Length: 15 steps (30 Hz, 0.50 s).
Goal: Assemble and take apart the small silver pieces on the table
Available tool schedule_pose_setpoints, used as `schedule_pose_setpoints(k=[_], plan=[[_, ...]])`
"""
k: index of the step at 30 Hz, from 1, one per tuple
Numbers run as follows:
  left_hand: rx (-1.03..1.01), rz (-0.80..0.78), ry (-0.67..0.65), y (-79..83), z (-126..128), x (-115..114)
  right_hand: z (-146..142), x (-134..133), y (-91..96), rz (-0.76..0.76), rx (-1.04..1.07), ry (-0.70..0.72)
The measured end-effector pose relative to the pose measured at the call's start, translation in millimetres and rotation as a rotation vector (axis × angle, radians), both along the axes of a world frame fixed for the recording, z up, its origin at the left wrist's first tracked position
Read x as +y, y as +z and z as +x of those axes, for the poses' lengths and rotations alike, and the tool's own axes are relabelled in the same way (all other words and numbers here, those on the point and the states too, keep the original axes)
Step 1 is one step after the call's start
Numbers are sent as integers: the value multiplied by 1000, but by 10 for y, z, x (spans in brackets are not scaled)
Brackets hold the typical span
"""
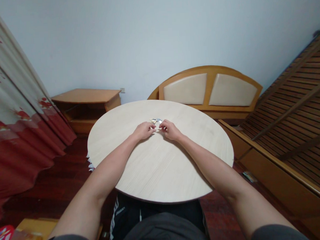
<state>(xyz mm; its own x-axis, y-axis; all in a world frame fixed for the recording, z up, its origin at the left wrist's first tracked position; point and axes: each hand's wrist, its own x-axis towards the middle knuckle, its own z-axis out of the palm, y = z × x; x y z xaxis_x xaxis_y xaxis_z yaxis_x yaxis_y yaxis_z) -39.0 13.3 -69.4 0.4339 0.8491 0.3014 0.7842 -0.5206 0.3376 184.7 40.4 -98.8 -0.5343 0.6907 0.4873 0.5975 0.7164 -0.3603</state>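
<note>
Both of my hands meet over the middle of a pale round table [162, 173]. My left hand [145, 130] is closed, its thumb and fingers pinched at one end of a small thin white piece [157, 130]. From the other side my right hand [170, 130] pinches near that same piece, which spans the gap between the fingertips. What kind of thing it is cannot be made out at this size. Just beyond the fingertips lies a little cluster of small pieces [156, 120], whitish, yellowish and bluish, partly hidden by my right hand.
A wooden cabinet [86, 96] stands behind at the left, near a red and cream curtain [24, 138]. A padded headboard [210, 83] leans at the wall. Wooden slats [296, 113] and a bed frame [275, 174] stand right. A yellow surface [38, 225] is at lower left.
</note>
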Motion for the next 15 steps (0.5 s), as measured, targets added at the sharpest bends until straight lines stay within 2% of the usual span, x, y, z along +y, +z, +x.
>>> schedule_pose_setpoints(k=[3,7,10,15], plan=[[9,12,-12,25,26,-21,-19,-10,18,29,57,-12],[10,20,96,49,31,-37,8,1,32,61,62,-111],[-26,17,189,49,-1,-29,60,22,33,48,-31,-171],[-81,40,270,45,-52,-2,36,58,-10,-8,-216,-155]])
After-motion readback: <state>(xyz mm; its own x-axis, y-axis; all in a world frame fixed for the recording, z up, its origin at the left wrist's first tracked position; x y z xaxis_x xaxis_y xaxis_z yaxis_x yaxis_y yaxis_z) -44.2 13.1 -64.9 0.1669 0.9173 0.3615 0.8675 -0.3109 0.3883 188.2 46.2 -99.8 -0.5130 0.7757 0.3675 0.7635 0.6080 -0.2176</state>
